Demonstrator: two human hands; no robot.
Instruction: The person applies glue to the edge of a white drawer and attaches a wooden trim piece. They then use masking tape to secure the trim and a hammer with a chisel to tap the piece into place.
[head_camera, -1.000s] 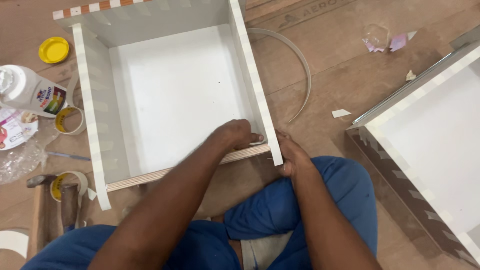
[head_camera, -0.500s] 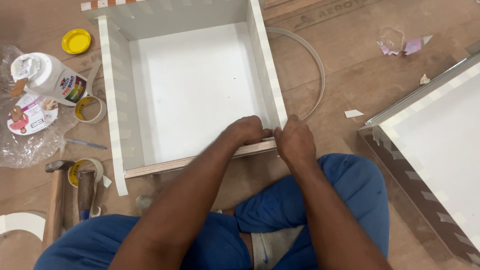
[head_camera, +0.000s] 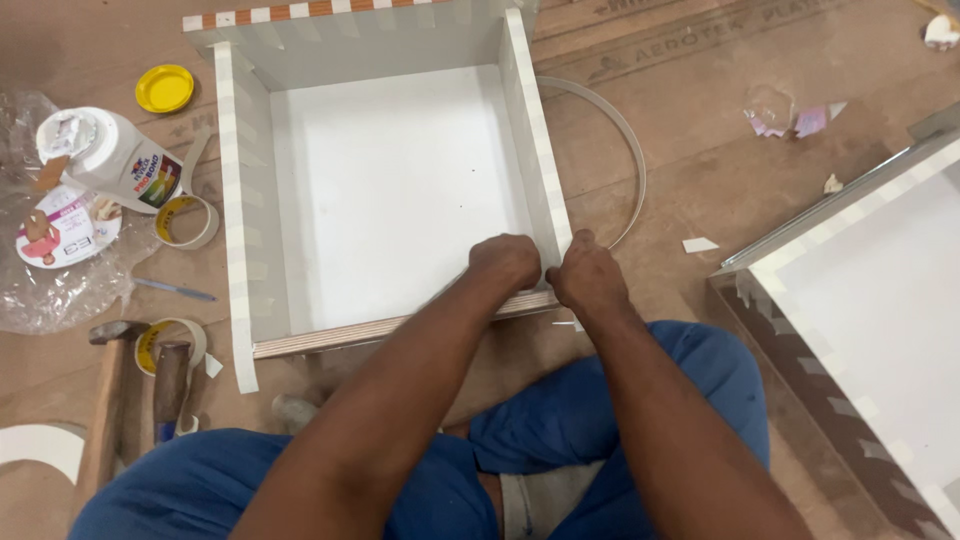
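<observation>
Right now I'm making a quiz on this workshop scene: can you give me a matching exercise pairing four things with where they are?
Things:
1. yellow lid
2. hammer
3. left hand
4. curved white strip

Places:
A. on the floor just right of the white box
B. at the box's near right corner, beside the right hand
C. on the floor at the far left, above the glue bottle
D. lower left, next to a tape roll

Pairs: 1-C, 2-D, 3-B, 4-A
</observation>
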